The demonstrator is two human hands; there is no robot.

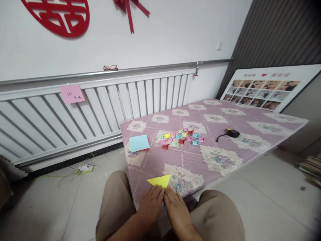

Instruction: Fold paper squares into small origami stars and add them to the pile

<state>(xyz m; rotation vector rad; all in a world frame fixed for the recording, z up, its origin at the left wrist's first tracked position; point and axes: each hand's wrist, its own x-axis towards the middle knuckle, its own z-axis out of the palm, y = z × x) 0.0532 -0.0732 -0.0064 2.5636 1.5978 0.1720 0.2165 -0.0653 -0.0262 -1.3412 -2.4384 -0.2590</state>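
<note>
Pressing on yellow paper (161, 180) at the near edge of the patterned tablecloth (155, 164), with left hand (152, 199) and right hand (176, 205) side by side over the paper's near part. Laying the fingers of both hands fairly straight and close together, probably to pin the paper flat against a firm surface; cannot tell about any pinch beneath the fingertips. Working close to the knees, presumably for an easy reach. Having a blue-topped paper stack (139, 143) on the left, likely handy yet out of the way, and small paper pieces (182, 142) (red, pink, green, yellow, blue) farther off, seemingly grouped against scattering. Leaving a coiled black item (232, 133) well apart, far right.
</note>
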